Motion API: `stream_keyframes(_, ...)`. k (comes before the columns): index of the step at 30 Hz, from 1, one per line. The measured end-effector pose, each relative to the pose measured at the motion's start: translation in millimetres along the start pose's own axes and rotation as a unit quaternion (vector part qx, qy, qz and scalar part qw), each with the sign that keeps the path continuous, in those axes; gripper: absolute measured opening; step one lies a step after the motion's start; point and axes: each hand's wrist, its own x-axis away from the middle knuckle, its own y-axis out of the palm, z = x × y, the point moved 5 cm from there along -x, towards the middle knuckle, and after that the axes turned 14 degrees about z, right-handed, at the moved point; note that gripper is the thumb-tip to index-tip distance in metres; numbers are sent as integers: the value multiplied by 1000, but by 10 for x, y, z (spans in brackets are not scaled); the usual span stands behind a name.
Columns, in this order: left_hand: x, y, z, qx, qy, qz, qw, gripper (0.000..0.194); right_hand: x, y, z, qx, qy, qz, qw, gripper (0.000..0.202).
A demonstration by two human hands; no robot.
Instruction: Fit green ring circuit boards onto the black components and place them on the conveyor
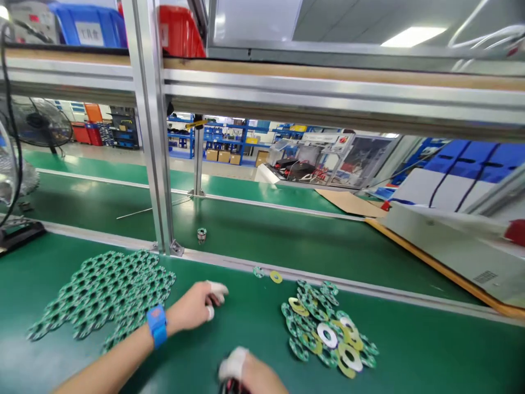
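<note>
My left hand (196,307), with white finger cots and a blue wristband (156,325), hovers over the green bench top. Its thumb and fingers are apart, and I see nothing between them. At the bottom edge my right hand (256,373), also in white finger cots and smeared by motion, is closed around a black and red object (233,386), mostly cut off. Left of my hands, green ring-shaped circuit boards (110,287) lie in neat rows. To the right is a loose heap of similar green ring boards (305,314), mixed with yellow rings (346,372) and white rings (327,335).
A metal upright (153,137) rises behind my left hand, carrying a shelf with a blue bin (91,27) and a red bin (180,30). A single green ring board (258,272) and a yellow ring (276,277) lie by the rail. Beyond stands a small coil-like part (201,235).
</note>
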Motion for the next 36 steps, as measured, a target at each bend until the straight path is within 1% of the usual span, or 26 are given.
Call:
stream_keyframes(1, 198, 93, 67, 43, 14, -39, 998, 68, 6, -26, 23, -12, 22, 17, 1000, 48)
stream_keyframes(2, 359, 166, 128, 77, 25, -66, 995, 72, 9, -65, 50, -24, 46, 41, 998, 57)
stream_keyframes(4, 555, 260, 223, 125, 34, -91, 987, 81, 21, -146, 105, -43, 94, 89, 991, 66)
stream_keyframes(6, 609, 311, 273, 143, 30, -94, 985, 87, 40, -195, 132, -44, 126, 113, 985, 65)
stream_keyframes(8, 593, 339, 312, 158, 38, -92, 982, 85, 54, -219, 110, -22, 128, 127, 983, 63)
stream_keyframes(10, 572, 359, 339, 157, 56, -87, 982, 84, 53, -229, 41, 22, 94, 141, 985, 63)
stream_keyframes(13, 573, 371, 333, 112, 67, -62, 990, 88, 46, -219, -49, 92, 38, 161, 982, 63)
stream_keyframes(15, 588, 359, 327, 72, 70, -49, 994, 91, 46, -205, -75, 107, 11, 168, 980, 60)
stream_keyframes(17, 600, 337, 350, 53, 88, -51, 993, 87, 49, -199, -102, 96, -22, 172, 980, 53)
stream_keyframes(18, 605, 327, 372, 53, 103, -58, 992, 80, 52, -204, -120, 91, -38, 178, 979, 50)
stream_keyframes(19, 607, 318, 392, 52, 118, -62, 990, 69, 54, -213, -142, 93, -53, 184, 977, 48)
stream_keyframes(21, 606, 313, 417, 33, 148, -66, 986, 39, 56, -229, -195, 116, -81, 192, 971, 40)
stream_keyframes(22, 605, 319, 419, 18, 159, -65, 985, 26, 58, -233, -226, 134, -95, 195, 967, 33)
stream_keyframes(23, 603, 327, 414, 4, 165, -61, 984, 19, 63, -234, -258, 151, -110, 197, 962, 24)
stream_keyframes(24, 602, 334, 405, -6, 167, -54, 985, 17, 71, -232, -290, 167, -126, 200, 957, 16)
stream_keyframes(25, 603, 341, 394, -14, 165, -46, 985, 17, 84, -224, -324, 183, -144, 202, 951, 17)
stream_keyframes(26, 603, 343, 381, -20, 159, -36, 986, 19, 100, -208, -361, 196, -165, 202, 945, 25)
stream_keyframes(28, 606, 337, 355, -37, 137, -15, 990, 22, 138, -131, -438, 225, -213, 175, 935, 37)
stream_keyframes(31, 620, 316, 346, -63, 112, 7, 992, 19, 188, 26, -531, 246, -271, 75, 927, 41)
stream_keyframes(32, 623, 309, 348, -67, 106, 13, 992, 18, 194, 40, -542, 237, -276, 49, 930, 38)
stream_keyframes(33, 625, 304, 349, -68, 100, 16, 992, 18, 187, 14, -535, 217, -269, 36, 938, 33)
stream_keyframes(34, 624, 301, 347, -68, 92, 19, 993, 20, 167, -65, -504, 192, -248, 49, 948, 29)
stream_keyframes(35, 621, 300, 341, -67, 84, 20, 994, 23, 133, -193, -437, 173, -209, 82, 959, 26)
stream_keyframes(36, 617, 301, 335, -63, 75, 19, 995, 26, 97, -354, -331, 167, -155, 124, 966, 25)
